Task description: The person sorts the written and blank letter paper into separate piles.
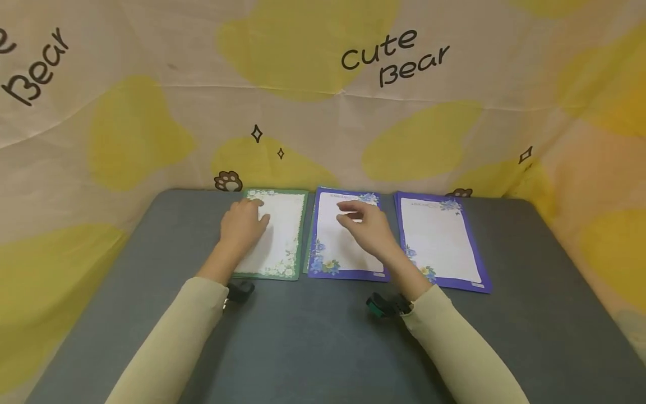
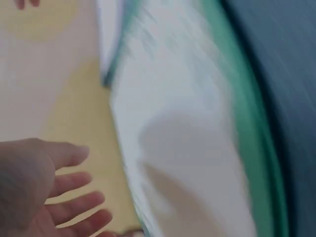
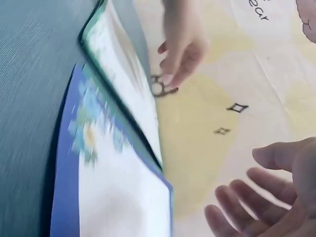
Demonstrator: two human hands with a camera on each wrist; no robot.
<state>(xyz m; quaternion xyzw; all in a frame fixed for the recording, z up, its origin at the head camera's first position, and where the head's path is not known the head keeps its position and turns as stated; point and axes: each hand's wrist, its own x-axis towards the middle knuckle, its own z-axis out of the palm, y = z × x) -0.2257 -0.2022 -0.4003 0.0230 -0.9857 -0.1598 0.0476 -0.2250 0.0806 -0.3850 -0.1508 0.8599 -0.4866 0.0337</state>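
Three piles of flower-bordered paper sheets lie side by side on the table. My left hand (image 1: 243,224) hovers over the left part of the green-bordered sheet (image 1: 280,235), its fingers loosely spread and empty in the left wrist view. My right hand (image 1: 370,229) is above the middle purple-bordered sheet (image 1: 348,255), thumb and fingers apart with nothing between them. A green edge shows from under that middle sheet. At the right lies another purple-bordered sheet (image 1: 441,241), with a second purple edge beneath it. Shadows of both hands fall on the paper.
The grey table (image 1: 303,336) ends at a cloth backdrop (image 1: 313,67) with yellow patches and printed lettering, just behind the sheets. Each wrist wears a dark camera mount, one at the left wrist (image 1: 239,292) and one at the right (image 1: 386,306).
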